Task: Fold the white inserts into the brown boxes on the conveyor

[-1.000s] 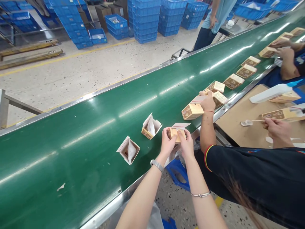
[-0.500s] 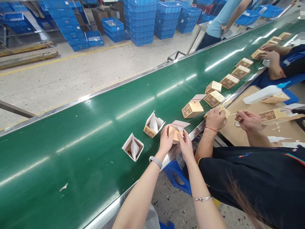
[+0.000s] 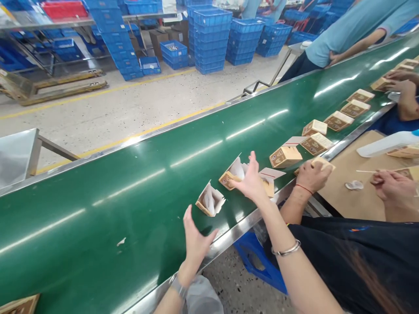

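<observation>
My left hand hovers above the near edge of the green conveyor belt, fingers and thumb spread around nothing. The nearest carton to it is a small brown one, top flaps up, with a white bag inside. My right hand is also spread, reaching over a second open carton with a white bag; its thumb is at the carton's side, but I cannot tell whether it touches. Behind my right wrist stands a third carton, one flap raised, partly hidden by the hand.
Several more cartons line the belt to the right. A co-worker's hand holds a box there; the other hand has a thin stick. A white bottle lies on cardboard. Another carton shows at lower left.
Both hands have let go of the carton they held, which now stands on the belt. They have moved apart, the right to the neighbouring open carton. The view has swung left.
</observation>
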Motion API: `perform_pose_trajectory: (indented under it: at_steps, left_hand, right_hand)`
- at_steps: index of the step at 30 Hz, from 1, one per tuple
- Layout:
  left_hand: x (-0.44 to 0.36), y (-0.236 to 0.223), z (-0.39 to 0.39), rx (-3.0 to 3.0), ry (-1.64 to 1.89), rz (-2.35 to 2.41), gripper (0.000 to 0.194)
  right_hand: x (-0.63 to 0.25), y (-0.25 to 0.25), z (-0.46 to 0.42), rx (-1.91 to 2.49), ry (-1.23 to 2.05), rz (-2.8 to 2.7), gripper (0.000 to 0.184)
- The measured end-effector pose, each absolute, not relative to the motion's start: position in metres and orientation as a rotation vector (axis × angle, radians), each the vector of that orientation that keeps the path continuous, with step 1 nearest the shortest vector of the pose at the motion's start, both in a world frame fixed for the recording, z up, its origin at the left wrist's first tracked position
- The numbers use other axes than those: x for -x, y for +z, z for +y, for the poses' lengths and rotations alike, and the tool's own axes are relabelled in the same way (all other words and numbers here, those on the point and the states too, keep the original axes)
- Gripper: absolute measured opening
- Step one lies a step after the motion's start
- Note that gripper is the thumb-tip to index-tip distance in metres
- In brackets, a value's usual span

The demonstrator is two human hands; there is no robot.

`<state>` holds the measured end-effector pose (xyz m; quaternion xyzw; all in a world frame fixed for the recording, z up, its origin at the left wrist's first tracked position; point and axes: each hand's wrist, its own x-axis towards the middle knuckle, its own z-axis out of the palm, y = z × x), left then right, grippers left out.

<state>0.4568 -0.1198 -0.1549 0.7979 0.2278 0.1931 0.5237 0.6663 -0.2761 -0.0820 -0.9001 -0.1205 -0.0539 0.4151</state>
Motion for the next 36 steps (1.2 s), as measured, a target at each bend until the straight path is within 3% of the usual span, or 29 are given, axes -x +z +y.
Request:
perform_pose_trajectory:
  at_steps: [2, 5, 7, 15, 19, 21, 24, 27, 29, 32, 36]
  left_hand:
    - [-0.498, -0.157, -0.125, -1.807, 0.370, 0.486, 0.095]
    - [-0.536, -0.154, -0.124, -1.652, 0.296, 0.435, 0.070]
    - [-0.526, -0.154, -0.104, -1.576, 0.323, 0.445, 0.066]
    - [-0.323, -0.135, 0.073, -1.685, 0.141, 0.607, 0.088]
    - [-0.273, -0.121, 0.122, -1.737, 0.088, 0.724, 0.095]
    - [-0.262, -0.123, 0.116, -1.774, 0.191, 0.833, 0.100]
    - [-0.246, -0.127, 0.062, -1.748, 0.450, 1.084, 0.100]
    - [-0.237, -0.122, -0.016, -1.641, 0.678, 1.293, 0.049]
    - [-0.246, -0.117, -0.056, -1.602, 0.522, 1.110, 0.034]
    - [-0.288, -0.120, -0.073, -1.372, 0.435, 0.985, 0.042]
    - [-0.353, -0.137, -0.050, -1.100, 0.434, 0.920, 0.050]
  right_hand:
    - [-0.678, -0.087, -0.282, 2.218, -0.109, -0.143, 0.126]
    - [-0.672, -0.085, -0.288, 2.202, -0.089, -0.063, 0.120]
    - [-0.653, -0.078, -0.283, 2.214, -0.071, -0.076, 0.113]
    - [-0.502, -0.063, -0.163, 2.043, 0.089, -0.180, 0.091]
    - [-0.427, -0.074, -0.098, 1.994, 0.116, -0.212, 0.078]
    - [-0.403, -0.082, -0.082, 2.018, 0.125, -0.241, 0.076]
    - [-0.389, -0.093, -0.085, 2.071, 0.192, -0.332, 0.090]
    - [-0.406, -0.100, -0.111, 2.032, 0.340, -0.383, 0.106]
    - [-0.433, -0.104, -0.133, 1.935, 0.467, -0.355, 0.099]
    - [-0.484, -0.107, -0.151, 1.766, 0.704, -0.228, 0.071]
    - [-0.532, -0.105, -0.136, 1.634, 0.904, -0.329, 0.065]
